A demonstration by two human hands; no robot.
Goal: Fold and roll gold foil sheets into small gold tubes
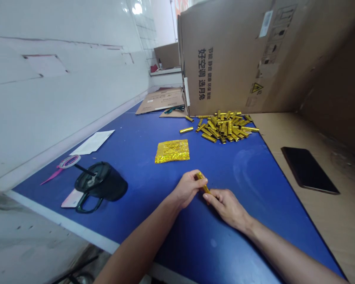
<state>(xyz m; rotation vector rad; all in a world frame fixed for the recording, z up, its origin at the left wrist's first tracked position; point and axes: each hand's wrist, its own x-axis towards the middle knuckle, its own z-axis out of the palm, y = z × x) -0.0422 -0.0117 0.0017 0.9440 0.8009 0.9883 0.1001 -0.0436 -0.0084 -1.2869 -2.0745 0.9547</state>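
Between both hands is a small gold foil tube point(205, 188), slanted over the blue tabletop. My left hand point(189, 187) is closed round its upper part, thumb lying across it. The fingers and thumb of my right hand point(225, 203) pinch its lower end. Just beyond my left hand, a flat piece of crinkled gold foil point(172, 151) lies on the table. Farther back is a heap of similar gold tubes point(225, 128), with a few loose ones at its left side.
A dark lidded mug point(106, 183) with a straw stands at left, near a tape roll point(70, 161), pink strip and white paper point(93, 142). A large cardboard box point(230, 59) rises behind the heap. A black phone point(309, 169) lies on cardboard at right.
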